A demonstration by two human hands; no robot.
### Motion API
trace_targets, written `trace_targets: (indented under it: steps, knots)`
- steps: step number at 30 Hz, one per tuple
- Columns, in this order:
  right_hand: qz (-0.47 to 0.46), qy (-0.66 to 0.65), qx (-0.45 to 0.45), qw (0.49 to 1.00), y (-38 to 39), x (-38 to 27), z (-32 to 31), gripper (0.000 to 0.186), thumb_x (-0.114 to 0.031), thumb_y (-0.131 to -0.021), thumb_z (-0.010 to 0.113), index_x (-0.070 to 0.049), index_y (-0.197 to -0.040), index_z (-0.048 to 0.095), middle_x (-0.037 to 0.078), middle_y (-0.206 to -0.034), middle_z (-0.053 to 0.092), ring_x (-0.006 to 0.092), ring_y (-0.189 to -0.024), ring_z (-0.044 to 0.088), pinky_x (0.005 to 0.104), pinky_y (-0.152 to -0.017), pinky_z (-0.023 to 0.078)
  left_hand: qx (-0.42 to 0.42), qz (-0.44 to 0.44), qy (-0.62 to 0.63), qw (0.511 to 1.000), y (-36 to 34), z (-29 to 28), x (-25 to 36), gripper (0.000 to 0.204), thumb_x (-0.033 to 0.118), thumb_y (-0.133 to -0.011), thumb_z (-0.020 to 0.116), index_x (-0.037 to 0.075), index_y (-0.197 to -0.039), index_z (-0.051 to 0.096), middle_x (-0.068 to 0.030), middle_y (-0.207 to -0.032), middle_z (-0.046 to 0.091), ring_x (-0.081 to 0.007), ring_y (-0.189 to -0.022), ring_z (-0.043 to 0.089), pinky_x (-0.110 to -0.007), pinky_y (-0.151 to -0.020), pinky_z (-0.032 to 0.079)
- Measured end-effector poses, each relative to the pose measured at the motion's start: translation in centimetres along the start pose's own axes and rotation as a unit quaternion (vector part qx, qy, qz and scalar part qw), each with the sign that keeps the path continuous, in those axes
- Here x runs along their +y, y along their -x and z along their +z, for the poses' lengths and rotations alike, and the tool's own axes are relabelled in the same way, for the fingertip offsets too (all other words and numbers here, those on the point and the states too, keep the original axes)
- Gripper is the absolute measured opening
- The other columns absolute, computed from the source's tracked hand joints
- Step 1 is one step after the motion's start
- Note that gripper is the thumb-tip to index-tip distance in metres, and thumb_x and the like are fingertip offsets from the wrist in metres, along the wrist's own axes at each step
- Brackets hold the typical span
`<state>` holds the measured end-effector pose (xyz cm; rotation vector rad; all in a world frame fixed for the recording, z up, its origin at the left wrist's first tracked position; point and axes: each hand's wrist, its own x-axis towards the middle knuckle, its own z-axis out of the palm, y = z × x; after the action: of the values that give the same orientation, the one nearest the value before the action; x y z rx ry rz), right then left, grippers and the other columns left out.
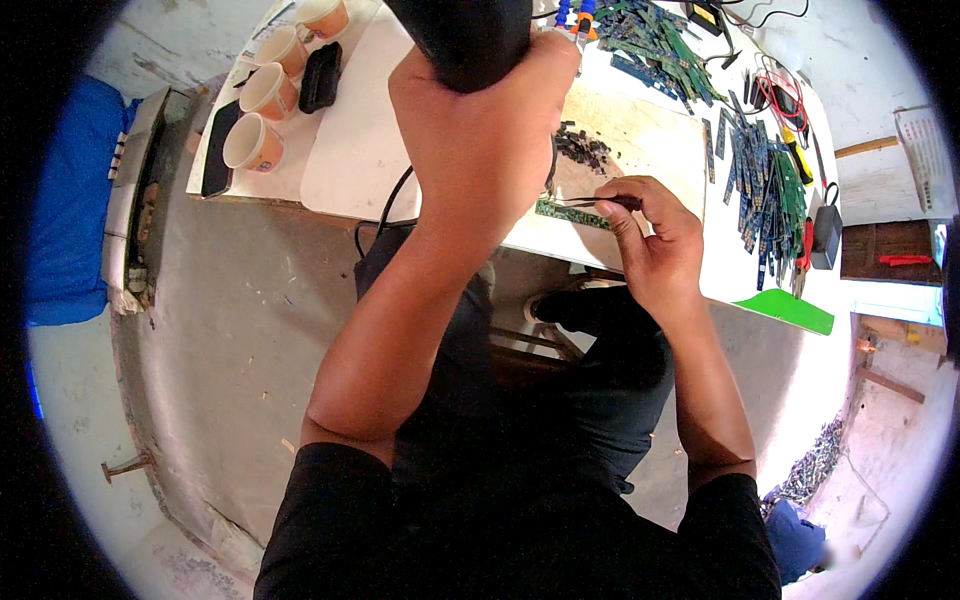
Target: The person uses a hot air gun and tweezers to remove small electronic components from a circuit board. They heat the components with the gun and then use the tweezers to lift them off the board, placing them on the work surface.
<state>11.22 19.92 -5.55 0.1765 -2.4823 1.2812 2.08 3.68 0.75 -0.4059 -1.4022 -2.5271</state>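
Observation:
My left hand [465, 150] is wrapped round the thick black body of a heat gun [470, 40], held upright close to the camera. The hand hides most of the tool's lower end. Lower and to the right, my right hand [660, 235] pinches dark tweezers [622, 202] between thumb and fingers. Their tips point left, over a narrow green circuit board [578, 215] by the table's near edge. Whether the tips touch the board I cannot tell. Just beyond it, a pile of small black chips [583, 150] lies on a pale wooden board [660, 135].
Several paper cups [254, 143] and black trays [320, 77] stand at the table's left. Heaps of circuit board strips [650, 50] lie at the back and right [765, 180], near red cables [775, 90]. A black cord [385, 215] hangs over the front edge.

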Motion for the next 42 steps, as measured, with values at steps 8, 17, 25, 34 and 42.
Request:
trace_targets:
  steps: [8,17,25,34,42]
  knots:
    - [-0.004,0.019,-0.001,1.000,0.0,-0.2,0.3,0.009,-0.003,-0.092,0.071,0.001,-0.100,0.069,0.011,-0.094,0.071,0.0171,-0.084,0.067,0.0280,-0.079,0.052,0.007,-0.016,-0.055,0.998,0.1,0.1,0.4,0.009,-0.002,-0.085,0.064,0.002,-0.079,0.060,-0.0024,-0.060,0.054,-0.0127,-0.053,0.051,-0.028,-0.056,0.041]
    - [-0.008,0.020,0.012,1.000,0.0,0.3,0.6,0.008,-0.003,-0.091,0.071,0.000,-0.098,0.069,0.015,-0.093,0.072,0.0259,-0.080,0.071,0.0324,-0.071,0.054,0.004,-0.005,-0.066,0.998,0.0,-0.2,0.1,0.010,-0.002,-0.085,0.065,0.002,-0.079,0.059,-0.0030,-0.059,0.054,-0.0131,-0.052,0.052,-0.028,-0.055,0.040]
    - [-0.002,0.032,0.004,0.999,0.0,-0.1,0.5,0.009,-0.007,-0.094,0.070,0.001,-0.099,0.069,0.010,-0.095,0.072,0.0166,-0.086,0.067,0.0281,-0.079,0.052,0.012,-0.017,-0.060,0.998,0.0,-0.1,0.2,0.010,-0.001,-0.084,0.067,0.002,-0.080,0.059,-0.0035,-0.059,0.055,-0.0132,-0.051,0.052,-0.028,-0.054,0.040]
    - [-0.015,0.076,0.103,0.992,-0.4,0.9,0.5,0.010,-0.004,-0.093,0.070,0.000,-0.102,0.068,0.015,-0.094,0.071,0.0239,-0.083,0.070,0.0299,-0.076,0.053,0.015,-0.011,-0.058,0.998,-0.2,-0.2,0.0,0.011,-0.003,-0.084,0.064,0.003,-0.077,0.057,-0.0026,-0.058,0.053,-0.0127,-0.051,0.051,-0.028,-0.055,0.040]
    - [-0.031,0.008,0.038,0.999,1.2,0.2,0.4,0.009,-0.004,-0.092,0.070,0.000,-0.100,0.069,0.015,-0.095,0.070,0.0243,-0.085,0.070,0.0297,-0.078,0.053,0.004,-0.039,-0.062,0.997,0.2,0.0,0.6,0.011,-0.001,-0.084,0.065,0.003,-0.077,0.057,-0.0020,-0.058,0.053,-0.0123,-0.051,0.050,-0.028,-0.053,0.040]
